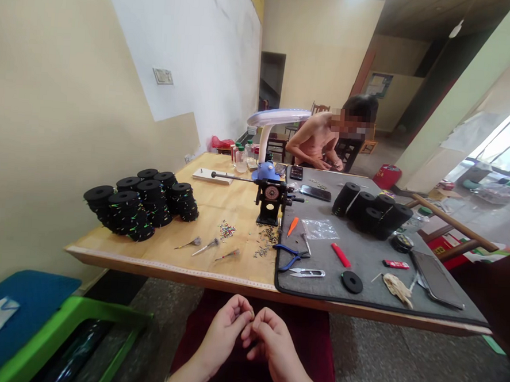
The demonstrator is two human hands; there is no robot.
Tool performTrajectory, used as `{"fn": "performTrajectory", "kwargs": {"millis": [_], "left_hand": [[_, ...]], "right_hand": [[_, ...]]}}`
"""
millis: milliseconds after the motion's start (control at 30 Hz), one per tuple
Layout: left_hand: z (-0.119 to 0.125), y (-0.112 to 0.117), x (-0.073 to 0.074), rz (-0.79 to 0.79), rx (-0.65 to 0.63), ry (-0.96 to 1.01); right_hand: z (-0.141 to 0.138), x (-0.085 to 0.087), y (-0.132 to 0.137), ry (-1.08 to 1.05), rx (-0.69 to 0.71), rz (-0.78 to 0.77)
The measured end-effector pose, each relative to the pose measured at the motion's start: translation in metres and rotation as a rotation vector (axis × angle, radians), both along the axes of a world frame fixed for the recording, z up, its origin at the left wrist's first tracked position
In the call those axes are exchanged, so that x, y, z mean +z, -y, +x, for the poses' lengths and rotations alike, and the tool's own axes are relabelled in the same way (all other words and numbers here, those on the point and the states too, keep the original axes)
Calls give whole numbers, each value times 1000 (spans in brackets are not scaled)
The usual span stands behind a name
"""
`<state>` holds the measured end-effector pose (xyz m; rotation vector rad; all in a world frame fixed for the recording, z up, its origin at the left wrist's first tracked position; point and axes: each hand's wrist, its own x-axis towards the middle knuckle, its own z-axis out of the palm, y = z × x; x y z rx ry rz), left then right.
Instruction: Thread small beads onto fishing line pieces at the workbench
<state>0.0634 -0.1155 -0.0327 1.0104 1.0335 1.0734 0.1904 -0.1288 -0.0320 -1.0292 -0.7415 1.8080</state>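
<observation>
My left hand [228, 326] and my right hand [267, 337] meet over my lap, in front of the table edge. Thumb and fingers of each are pinched together, tips almost touching. Whatever they pinch is too small to make out. Beyond them on the wooden table top [147, 253] lie several small thin tools with pale tips, such as one [206, 247] near the edge. Small coloured bits [226, 229] form a loose pile. Blue-handled pliers [289, 256], thread snips [308, 272] and a black foam disc [352, 281] rest on the grey mat [318, 290].
Stacks of black foam spools [124, 206] stand at the left, more spools [370, 212] at the right. A small black machine [269, 200] with a long rod and a desk lamp [264, 140] stand mid-table. Across it sits another person [316, 137]. A green stool [52, 328] is at lower left.
</observation>
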Motion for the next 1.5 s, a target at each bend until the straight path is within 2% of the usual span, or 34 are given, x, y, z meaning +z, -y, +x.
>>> {"fn": "performTrajectory", "kwargs": {"millis": [267, 633, 933, 1167, 1333, 1500], "left_hand": [[-1, 0, 0, 42, 0, -51], [-3, 0, 3, 170, 25, -226], [-8, 6, -4, 426, 51, -503], [-10, 7, -10, 593, 27, -668], [-12, 9, -10, 592, 0, -658], [-12, 9, -11, 535, 42, -586]], "right_hand": [[0, 0, 0, -7, 0, -1], [1, -6, -1, 37, 3, 31], [4, -17, -6, 365, 2, 199], [7, -11, -5, 564, 44, 379], [9, -7, -6, 594, 80, 425], [9, -7, -5, 599, 73, 417]]}}
